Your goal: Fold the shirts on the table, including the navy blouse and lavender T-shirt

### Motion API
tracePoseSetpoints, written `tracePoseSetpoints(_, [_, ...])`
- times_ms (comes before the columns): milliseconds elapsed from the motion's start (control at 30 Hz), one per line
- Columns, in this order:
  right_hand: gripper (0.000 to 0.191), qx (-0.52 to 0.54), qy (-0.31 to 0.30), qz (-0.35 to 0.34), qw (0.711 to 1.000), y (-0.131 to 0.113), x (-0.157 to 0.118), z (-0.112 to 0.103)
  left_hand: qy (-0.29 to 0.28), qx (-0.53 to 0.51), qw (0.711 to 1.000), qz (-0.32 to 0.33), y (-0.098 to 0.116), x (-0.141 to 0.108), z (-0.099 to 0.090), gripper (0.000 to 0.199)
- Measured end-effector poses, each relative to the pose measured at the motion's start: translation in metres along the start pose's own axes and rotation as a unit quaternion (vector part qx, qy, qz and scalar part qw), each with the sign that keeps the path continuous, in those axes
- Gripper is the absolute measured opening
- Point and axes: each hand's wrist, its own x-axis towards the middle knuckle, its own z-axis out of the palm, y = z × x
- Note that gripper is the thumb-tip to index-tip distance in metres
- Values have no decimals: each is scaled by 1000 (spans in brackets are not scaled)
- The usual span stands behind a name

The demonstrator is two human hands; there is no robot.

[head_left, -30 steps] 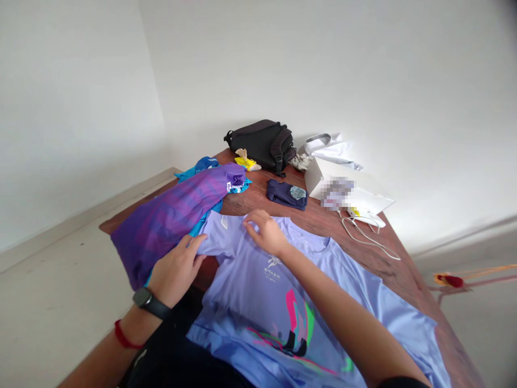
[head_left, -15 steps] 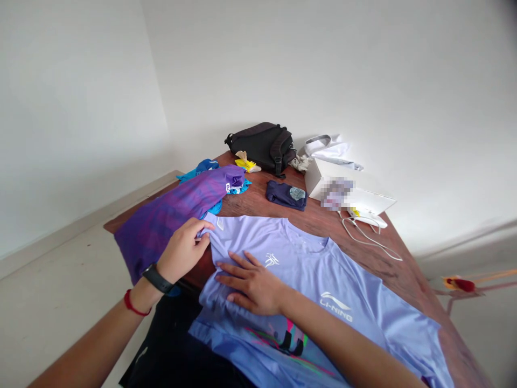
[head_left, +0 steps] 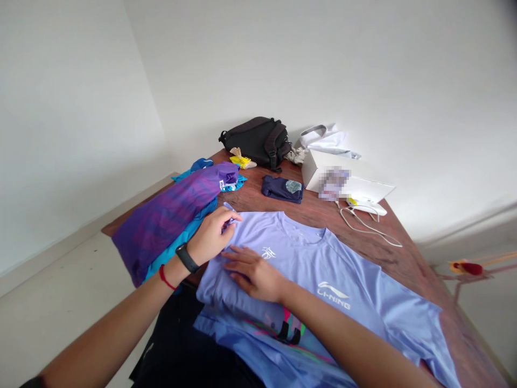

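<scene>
A lavender T-shirt lies spread front up across the wooden table, with white lettering on the chest and a colourful print lower down. My left hand, with a black band on its wrist, pinches the left sleeve, whose edge sticks up beyond the fingers. Close beside it, my right hand rests on the chest, fingers stretched out toward the left side seam. The shirt's lower part hangs in loose folds toward me, over dark fabric.
On the left lie a purple garment and blue clothing. Farther back are a black bag, a yellow packet, a folded navy garment, a white box and a white cable. A wooden table carries them.
My left hand has moved right and slightly up, bringing the sleeve inward toward the shirt's body. My right hand stays on the chest, its fingers now nearer the left hand.
</scene>
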Motion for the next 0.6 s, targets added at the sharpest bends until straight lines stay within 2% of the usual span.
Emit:
tracePoseSetpoints(67, [28,43,66,5,997,5,0,0,18,-8,999,-43,-8,-5,-3,17])
tracePoseSetpoints(133, [24,65,101,8,993,7,2,0,43,-15,995,-86,-20,-13,-9,17])
tracePoseSetpoints(233, [21,58,99,-1,993,7,4,-1,98,-22,986,-133,-36,-31,-18,23])
tracePoseSetpoints(333, [20,41,87,-10,995,5,5,-1,135,-30,975,-176,-43,-53,-26,38])
tracePoseSetpoints(400, [19,34,83,-8,996,4,5,-1,135,-18,971,-196,-37,-68,-30,42])
tracePoseSetpoints(500, [19,24,77,-4,997,6,5,1,121,66,973,-185,-17,-92,-33,27])
tracePoseSetpoints(533, [18,21,75,-4,997,6,4,1,105,95,974,-175,-9,-100,-33,22])
tracePoseSetpoints(600, [18,19,75,-2,997,8,4,2,38,117,979,-164,7,-113,-28,24])
